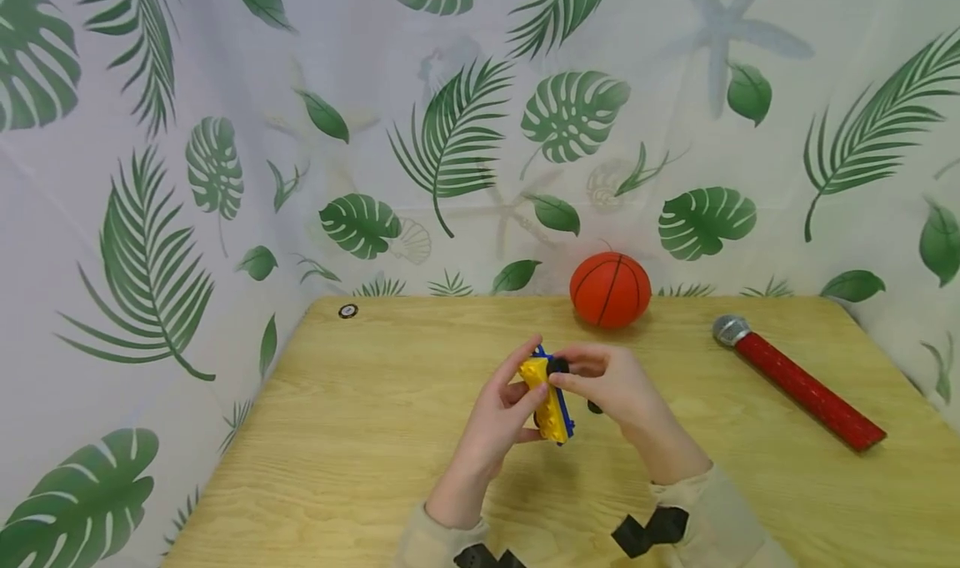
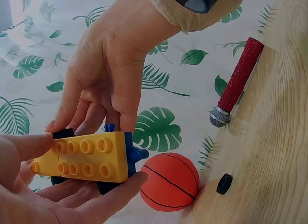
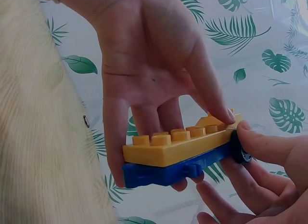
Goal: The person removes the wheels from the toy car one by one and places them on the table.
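Note:
My left hand (image 1: pixel 498 422) grips a toy car (image 1: pixel 546 401) made of a yellow studded top on a blue base, tilted above the table. In the right wrist view the car's yellow studs and blue underside (image 3: pixel 178 172) show between the left thumb and fingers. My right hand (image 1: pixel 615 384) pinches a black wheel (image 3: pixel 240 148) against the car's side. Whether that wheel sits fully on its axle, I cannot tell. Another black wheel (image 2: pixel 224 184) lies loose on the table, close by the right hand in the head view.
An orange-red toy basketball (image 1: pixel 611 289) rests at the table's back edge. To the right lies a microphone (image 1: pixel 802 384) with a red handle and silver head. A small black-and-white disc (image 1: pixel 348 311) is at the back left. Leaf-printed cloth hangs behind the wooden table (image 1: pixel 360 434).

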A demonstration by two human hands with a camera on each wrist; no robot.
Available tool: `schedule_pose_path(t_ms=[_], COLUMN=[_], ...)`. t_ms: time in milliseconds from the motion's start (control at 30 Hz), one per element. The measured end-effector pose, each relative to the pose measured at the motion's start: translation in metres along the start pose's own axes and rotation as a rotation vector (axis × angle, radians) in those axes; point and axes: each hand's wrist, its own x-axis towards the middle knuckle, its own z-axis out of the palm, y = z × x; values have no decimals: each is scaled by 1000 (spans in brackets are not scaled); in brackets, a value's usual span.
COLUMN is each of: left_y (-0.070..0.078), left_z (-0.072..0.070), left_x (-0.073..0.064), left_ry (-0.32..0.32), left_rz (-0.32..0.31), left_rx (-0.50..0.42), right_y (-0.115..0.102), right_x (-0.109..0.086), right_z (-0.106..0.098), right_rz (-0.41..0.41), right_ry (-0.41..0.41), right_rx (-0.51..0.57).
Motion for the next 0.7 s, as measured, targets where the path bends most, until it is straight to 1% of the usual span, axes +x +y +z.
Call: schedule_pose_path(t_ms=[133, 333, 533, 633, 700], left_y=[-2, -1, 2, 2, 3], left_z=[-2, -6, -6, -6, -6], left_x=[0, -1, 1, 2, 2], left_ry=[-5, -14, -57, -61, -52], left_rz=[-8, -12, -28, -34, -36], left_rx=[16, 54, 93, 101, 105], right_y=[1, 2, 1, 0, 0], right_x=[-1, -1, -3, -2, -1], right_z=[-3, -3, -8, -12, -13], right_rz=[13, -15, -6, -10, -13], right_ry=[-27, -66, -78, -84, -87], right_rx=[-21, -21, -27, -34, -48])
